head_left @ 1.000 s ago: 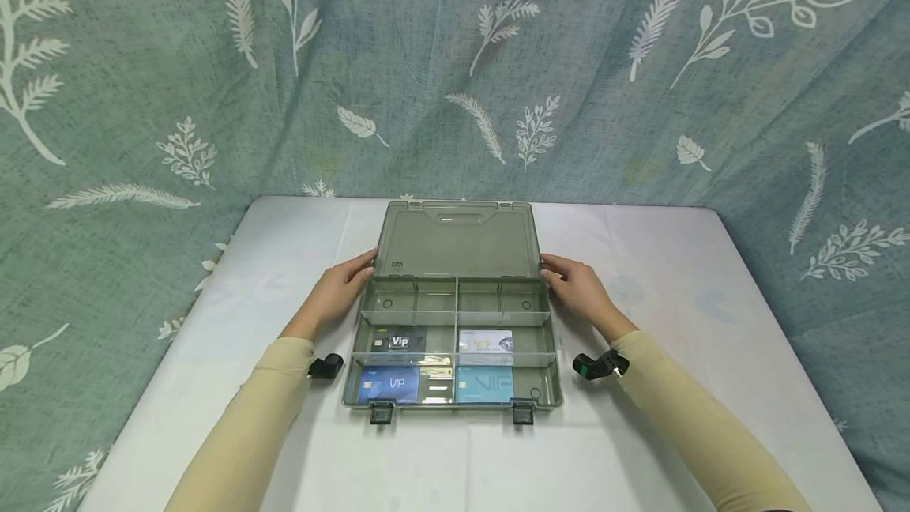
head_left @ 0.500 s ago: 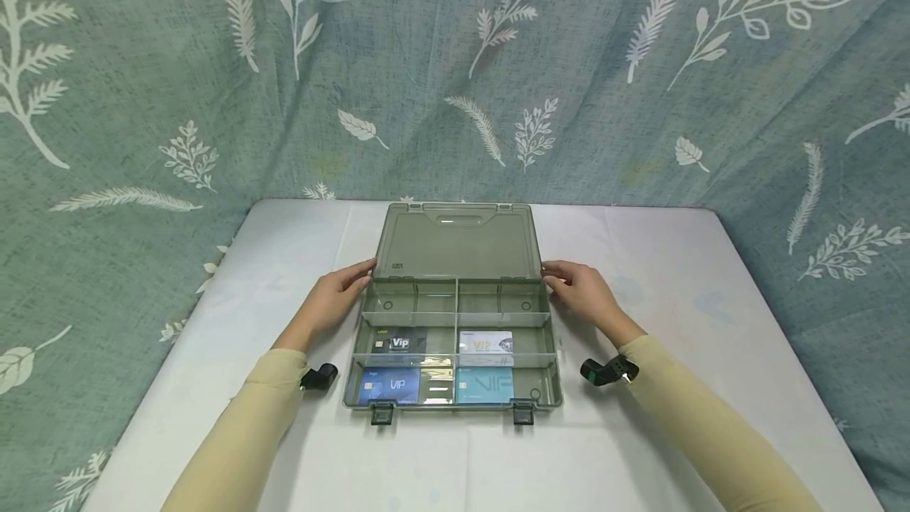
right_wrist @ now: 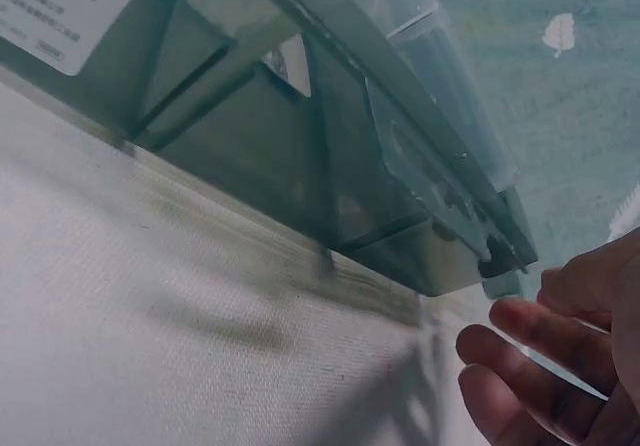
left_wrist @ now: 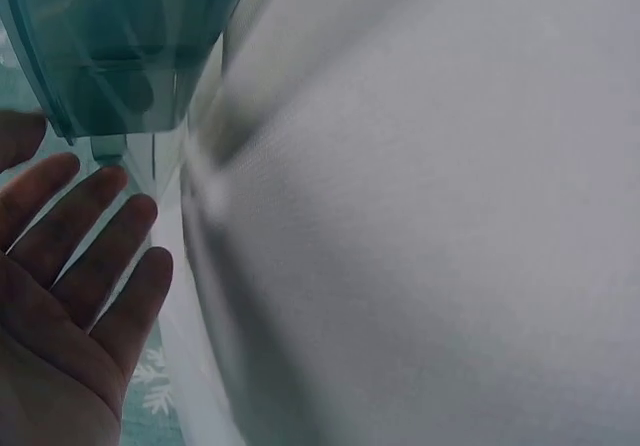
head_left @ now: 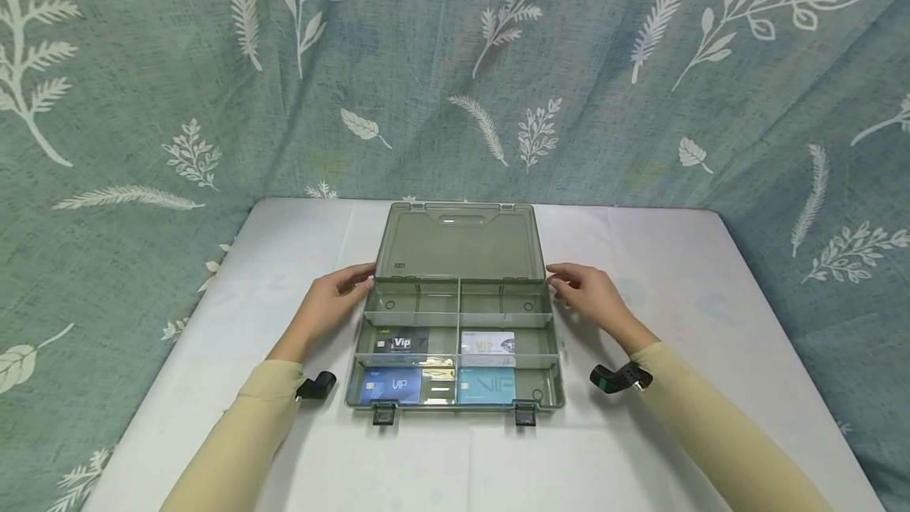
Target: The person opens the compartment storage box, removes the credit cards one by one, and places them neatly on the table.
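A see-through grey-green divided box (head_left: 455, 408) rests on the table, its lid (head_left: 458, 247) laid back behind it. In its compartments lie a black VIP card (head_left: 401, 342), a white VIP card (head_left: 487, 343), a blue VIP card (head_left: 391, 385) and a teal VIP card (head_left: 486, 385). Shiny gold (head_left: 438, 387) shows beside the blue one. My left hand (head_left: 327, 303) has its fingertips at the box's left side by the hinge; the left wrist view shows its fingers (left_wrist: 115, 256) extended and spread. My right hand (head_left: 586, 295) is at the opposite hinge corner, fingers (right_wrist: 540, 366) loosely bent and holding nothing.
A white cloth (head_left: 462, 464) covers the table around the box. Green leaf-patterned curtain (head_left: 455, 62) hangs along the back and both sides. Two dark latches (head_left: 384, 415) hang from the box's front edge. Dark wrist cameras (head_left: 316, 385) sit below both hands.
Both hands have slid a little toward me along the box's sides, the right wrist also shifting outward. The box, lid and cards have stayed in place.
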### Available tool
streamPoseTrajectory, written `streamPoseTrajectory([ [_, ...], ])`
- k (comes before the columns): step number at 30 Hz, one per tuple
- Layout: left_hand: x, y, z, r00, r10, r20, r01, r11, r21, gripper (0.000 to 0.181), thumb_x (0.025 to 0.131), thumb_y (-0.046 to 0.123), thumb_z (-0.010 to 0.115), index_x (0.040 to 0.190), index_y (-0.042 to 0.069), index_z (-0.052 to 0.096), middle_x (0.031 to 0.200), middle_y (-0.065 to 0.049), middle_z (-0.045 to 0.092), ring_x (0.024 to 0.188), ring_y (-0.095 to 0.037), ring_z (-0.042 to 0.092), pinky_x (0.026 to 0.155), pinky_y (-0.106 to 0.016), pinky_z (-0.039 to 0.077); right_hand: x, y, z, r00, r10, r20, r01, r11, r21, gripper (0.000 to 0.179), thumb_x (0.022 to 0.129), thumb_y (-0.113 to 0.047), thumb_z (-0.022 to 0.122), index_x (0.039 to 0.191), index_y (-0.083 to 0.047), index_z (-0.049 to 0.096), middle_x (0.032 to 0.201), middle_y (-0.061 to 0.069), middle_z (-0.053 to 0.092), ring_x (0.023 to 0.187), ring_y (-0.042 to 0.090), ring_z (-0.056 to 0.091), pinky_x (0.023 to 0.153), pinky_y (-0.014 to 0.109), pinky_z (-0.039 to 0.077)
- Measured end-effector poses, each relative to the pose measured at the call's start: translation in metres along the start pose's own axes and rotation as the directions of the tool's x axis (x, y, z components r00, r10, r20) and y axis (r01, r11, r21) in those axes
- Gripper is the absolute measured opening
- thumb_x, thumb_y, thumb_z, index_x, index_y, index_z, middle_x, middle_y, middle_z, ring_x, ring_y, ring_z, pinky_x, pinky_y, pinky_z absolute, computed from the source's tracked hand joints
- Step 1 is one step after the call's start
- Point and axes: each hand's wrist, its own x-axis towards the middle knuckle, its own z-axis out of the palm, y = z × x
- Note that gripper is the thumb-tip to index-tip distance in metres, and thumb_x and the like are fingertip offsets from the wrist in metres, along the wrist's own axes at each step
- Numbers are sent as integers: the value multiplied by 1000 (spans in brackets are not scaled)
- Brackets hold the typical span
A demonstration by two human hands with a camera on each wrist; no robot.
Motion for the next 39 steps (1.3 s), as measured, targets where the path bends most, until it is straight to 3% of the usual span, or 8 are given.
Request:
streamPoseTrajectory([
  [5, -5, 5, 0, 1000, 14, -12, -14, 1000, -14, 53, 102, 38, 63, 147, 10, 55, 142, -13, 60, 129, -32, 59, 111, -46, 49, -5, 0, -4, 999, -32, -34, 30, 999, -38, 34, 102, -17, 64, 134, -5, 67, 110, 10, 76, 87, 22, 73, 74, 40, 59],
  [11, -11, 10, -1, 1000, 7, -27, -7, 1000, -23, 54, 101, 40, 65, 146, 11, 56, 142, -14, 60, 127, -33, 60, 109, -47, 50, -11, -2, -7, 999, -40, -32, 39, 999, -39, 33, 102, -15, 63, 134, -5, 67, 112, 10, 76, 87, 22, 72, 66, 33, 54],
  [19, -26, 14, -2, 999, 6, -39, -7, 1000, -26, 54, 102, 40, 64, 147, 12, 56, 143, -14, 59, 129, -34, 58, 109, -49, 49, -19, -10, -8, 997, -79, -18, 78, 996, -45, 35, 102, -16, 64, 135, -5, 66, 112, 8, 75, 92, 25, 71, 75, 42, 60],
  [26, -40, 17, -2, 998, 15, -56, -16, 1000, -10, 53, 100, 38, 67, 146, 13, 57, 142, -14, 60, 126, -36, 60, 107, -52, 51, -26, -17, -10, 996, -88, -5, 88, 995, -46, 35, 103, -16, 62, 136, -7, 65, 115, 8, 75, 93, 25, 71, 76, 42, 62],
  [32, -47, 19, -3, 997, 34, -75, -36, 999, -21, 53, 99, 34, 70, 145, 10, 58, 137, -13, 65, 124, -34, 62, 105, -48, 53, -33, -26, -11, 996, -84, 1, 84, 996, -19, 34, 103, -17, 63, 135, -6, 66, 114, 8, 75, 93, 25, 72, 79, 44, 63],
  [39, -56, 28, -4, 997, 49, -51, -51, 998, -46, 58, 95, 32, 75, 145, 9, 56, 136, -10, 63, 126, -29, 60, 103, -38, 54, -42, -37, -11, 995, -93, 46, 93, 996, 18, 33, 102, -15, 64, 134, -5, 67, 115, 9, 75, 92, 21, 72, 78, 39, 63],
])
